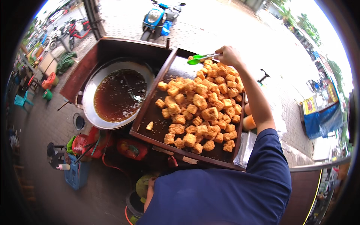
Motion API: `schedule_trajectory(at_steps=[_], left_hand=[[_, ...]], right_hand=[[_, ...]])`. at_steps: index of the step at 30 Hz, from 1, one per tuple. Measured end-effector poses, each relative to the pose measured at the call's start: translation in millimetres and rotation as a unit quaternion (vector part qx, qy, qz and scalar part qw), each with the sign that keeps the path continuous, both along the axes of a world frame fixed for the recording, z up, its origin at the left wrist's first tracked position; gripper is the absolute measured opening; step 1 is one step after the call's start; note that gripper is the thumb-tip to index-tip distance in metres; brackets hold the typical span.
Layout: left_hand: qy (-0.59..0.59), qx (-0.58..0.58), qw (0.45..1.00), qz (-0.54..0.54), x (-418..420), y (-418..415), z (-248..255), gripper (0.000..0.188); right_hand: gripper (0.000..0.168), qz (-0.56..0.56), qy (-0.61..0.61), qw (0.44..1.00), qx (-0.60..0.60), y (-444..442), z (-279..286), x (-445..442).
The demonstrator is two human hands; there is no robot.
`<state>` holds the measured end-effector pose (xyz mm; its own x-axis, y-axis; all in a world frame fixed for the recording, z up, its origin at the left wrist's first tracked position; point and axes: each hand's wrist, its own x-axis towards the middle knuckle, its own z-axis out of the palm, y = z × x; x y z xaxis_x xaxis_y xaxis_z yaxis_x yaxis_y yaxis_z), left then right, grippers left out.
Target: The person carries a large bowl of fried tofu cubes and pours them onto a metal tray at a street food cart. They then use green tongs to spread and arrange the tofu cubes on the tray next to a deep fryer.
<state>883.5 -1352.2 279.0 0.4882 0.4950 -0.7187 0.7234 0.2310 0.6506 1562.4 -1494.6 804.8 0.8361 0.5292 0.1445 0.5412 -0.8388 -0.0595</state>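
My right hand [230, 56] holds metal tongs [212, 56] with green tips over the far edge of a dark tray [161, 139]. A small brown fried piece [190, 58] shows at the tips; whether they grip it is hard to tell. Below and beside the tongs lies a large heap of golden fried cubes [199, 101], which look like fried tofu. One small crumb-like piece [150, 125] lies apart at the tray's near left. My left hand [152, 182] hangs low beside my body, near a round yellow-green object [143, 185]; its fingers are partly hidden.
Left of the tray sits a wide metal wok [89, 112] holding dark oil [119, 95]. Plastic bags [245, 149] rest at the tray's right side. A blue crate [75, 174], a bucket [79, 121] and a red hose [108, 164] are on the left. A blue scooter [154, 18] stands beyond the stall.
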Motion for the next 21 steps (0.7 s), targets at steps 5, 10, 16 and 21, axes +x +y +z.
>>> schedule_trajectory(at_steps=[5,10,16,21], left_hand=[[0.015,0.007,0.999,-0.044,5,16,-10,0.025],[0.004,0.025,0.998,-0.065,46,28,-10,0.025],[-0.028,0.021,0.997,-0.069,79,43,7,0.026],[0.006,0.065,0.994,-0.085,61,38,-6,0.028]], right_hand=[[0.026,-0.104,0.044,0.992,-0.05,-79,54,-5],[0.026,-0.127,0.016,0.987,-0.098,-120,77,-36],[0.024,-0.132,0.015,0.984,-0.12,-116,71,-55],[0.028,-0.114,-0.02,0.989,-0.093,-82,81,-73]])
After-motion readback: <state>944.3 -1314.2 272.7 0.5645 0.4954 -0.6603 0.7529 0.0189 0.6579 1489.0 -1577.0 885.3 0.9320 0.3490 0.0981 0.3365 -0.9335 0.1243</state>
